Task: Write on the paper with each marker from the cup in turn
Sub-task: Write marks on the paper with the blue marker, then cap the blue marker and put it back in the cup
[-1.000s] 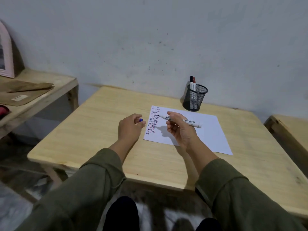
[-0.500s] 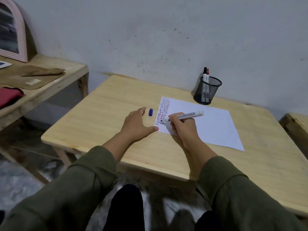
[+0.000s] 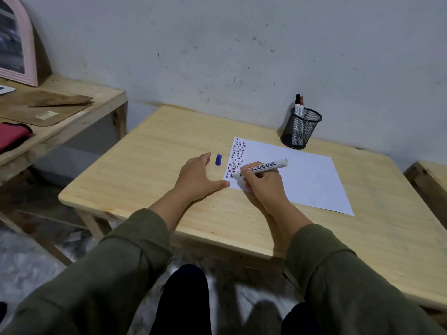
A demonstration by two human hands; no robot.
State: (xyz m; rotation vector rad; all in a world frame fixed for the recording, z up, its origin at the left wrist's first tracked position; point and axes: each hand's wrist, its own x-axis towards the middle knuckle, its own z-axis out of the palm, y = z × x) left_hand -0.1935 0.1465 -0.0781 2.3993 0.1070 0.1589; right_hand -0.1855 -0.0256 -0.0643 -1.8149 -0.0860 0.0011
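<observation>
A white sheet of paper (image 3: 302, 172) lies on the wooden table (image 3: 150, 165), with columns of short blue, red and dark strokes down its left edge. My right hand (image 3: 264, 183) grips a white marker (image 3: 262, 167), its blue tip touching the paper near the lower left corner. My left hand (image 3: 198, 178) rests flat on the table, fingers spread, thumb by the paper's corner. The marker's blue cap (image 3: 218, 160) lies on the table beyond my left hand. A black mesh cup (image 3: 301, 128) at the back holds two capped markers (image 3: 299, 105).
A lower wooden side table (image 3: 79, 117) stands to the left with brown paper, a red cloth (image 3: 12, 136) and a pink framed picture (image 3: 19, 42). Another wooden surface (image 3: 430, 175) shows at the right edge. The wall runs close behind the table.
My left hand has set the blue cap down on the table and opened flat beside the paper. My right hand has brought the marker tip down onto the paper's lower left.
</observation>
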